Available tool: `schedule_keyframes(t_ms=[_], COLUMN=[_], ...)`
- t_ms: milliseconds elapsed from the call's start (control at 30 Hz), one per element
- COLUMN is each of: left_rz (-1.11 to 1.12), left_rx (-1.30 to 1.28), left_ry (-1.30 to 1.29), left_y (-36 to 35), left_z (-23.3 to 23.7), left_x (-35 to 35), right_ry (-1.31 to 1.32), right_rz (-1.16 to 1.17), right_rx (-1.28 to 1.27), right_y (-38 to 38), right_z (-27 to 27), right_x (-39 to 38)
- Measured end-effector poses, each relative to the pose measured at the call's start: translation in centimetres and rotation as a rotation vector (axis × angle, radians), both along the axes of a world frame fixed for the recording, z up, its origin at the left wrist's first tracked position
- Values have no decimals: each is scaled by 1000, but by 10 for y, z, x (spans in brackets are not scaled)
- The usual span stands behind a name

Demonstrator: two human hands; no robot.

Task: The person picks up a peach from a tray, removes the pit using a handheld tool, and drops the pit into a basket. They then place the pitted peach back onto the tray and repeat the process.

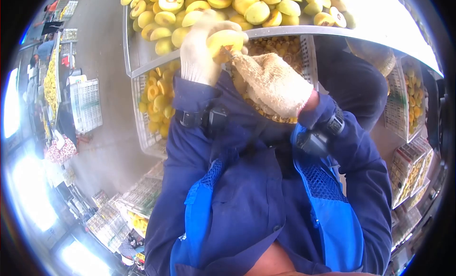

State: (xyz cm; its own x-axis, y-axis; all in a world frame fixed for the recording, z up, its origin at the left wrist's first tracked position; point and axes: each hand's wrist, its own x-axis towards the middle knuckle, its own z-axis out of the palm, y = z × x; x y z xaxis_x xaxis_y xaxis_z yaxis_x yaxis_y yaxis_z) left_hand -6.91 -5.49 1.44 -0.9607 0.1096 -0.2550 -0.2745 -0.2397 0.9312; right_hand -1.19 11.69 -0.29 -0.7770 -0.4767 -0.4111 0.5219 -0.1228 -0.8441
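My left hand (199,50), in a pale glove, holds a yellow halved fruit (223,42) at the near edge of the metal table (156,62). My right hand (273,81), in a rough tan glove, is closed around a thin tool (229,53); its dark tip meets the cut face of the fruit. The tool's handle is hidden in the glove. Just beyond my hands, many yellow-green fruit halves (256,10) are heaped on the table. Beneath my hands, a crate (308,62) holds small brown-yellow pieces.
A white crate of fruit halves (161,98) stands below the table at left. More filled crates (411,167) are stacked at right, others at lower left. An upright white crate (86,105) stands on the floor. People work at a far-left table.
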Motion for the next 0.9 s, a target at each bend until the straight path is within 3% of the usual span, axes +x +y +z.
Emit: schedule_keyframes(t_ms=[67,133,167,233,333,500,567,633,767,867,900], left_rz=[63,296,174,-67,-99,-15,-89,-247,-440,-294,-287], left_rx=[196,314,-375,-620,-205,-353,-242,-70,-190,-21,126], left_ry=[165,74,574,834,237,392,284,-33,353,318,341], left_y=[-1,12,11,-13,-15,0,-1,-8,-14,-1,-1], left_z=[-23,-28,-26,-27,-17,-17,-16,-16,-24,-20,-40], left_x=[4,17,26,12,14,16,15,8,4,11,9], right_ry=[-95,-162,-175,-191,-40,74,106,142,-97,-296,-397], right_rz=[1,-2,38,164,268,235,248,267,239,122,72], right_rx=[-45,-123,-143,-157,-101,-23,-20,4,-77,-249,-439], right_y=[1,0,2,12,20,26,27,29,32,24,20], right_z=[8,9,6,-2,-1,6,2,-10,-4,-15,-16], right_x=[3,6,5,-1,-5,-3,0,2,8,19,23])
